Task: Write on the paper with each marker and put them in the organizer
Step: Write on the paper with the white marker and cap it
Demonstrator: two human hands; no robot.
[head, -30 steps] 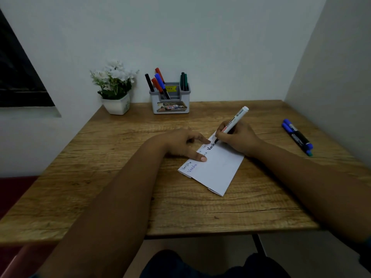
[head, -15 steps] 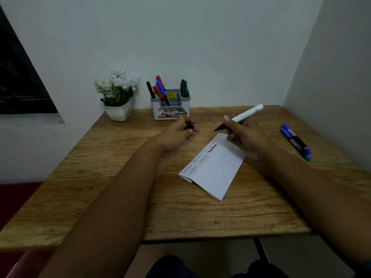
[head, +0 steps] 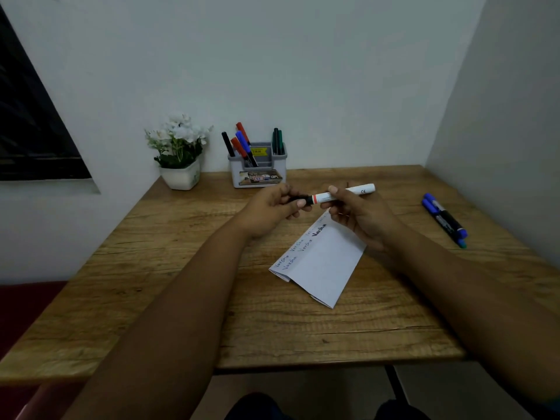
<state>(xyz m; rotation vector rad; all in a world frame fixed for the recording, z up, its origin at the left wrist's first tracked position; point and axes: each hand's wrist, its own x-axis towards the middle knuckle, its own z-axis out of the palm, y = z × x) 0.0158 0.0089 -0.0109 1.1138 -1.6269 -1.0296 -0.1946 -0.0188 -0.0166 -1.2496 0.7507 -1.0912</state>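
Note:
A white marker (head: 362, 190) lies level in the air above the table, and my right hand (head: 360, 218) grips its barrel. My left hand (head: 272, 207) pinches the marker's black cap (head: 298, 199) at the tip end; the cap meets the marker. Below them lies a folded white paper (head: 325, 265) with handwritten words along its upper left edge, the last one in bold black. The grey organizer (head: 257, 168) stands at the back against the wall and holds several markers in black, red, blue and green.
A white pot of white flowers (head: 180, 153) stands left of the organizer. Loose markers with blue caps (head: 444, 218) lie near the table's right edge. Walls close in behind and on the right. The wooden table (head: 151, 268) ends near my body.
My right hand lifted the marker off the paper and turned it level. My left hand left the paper, rose with the black cap and brought it onto the marker's tip.

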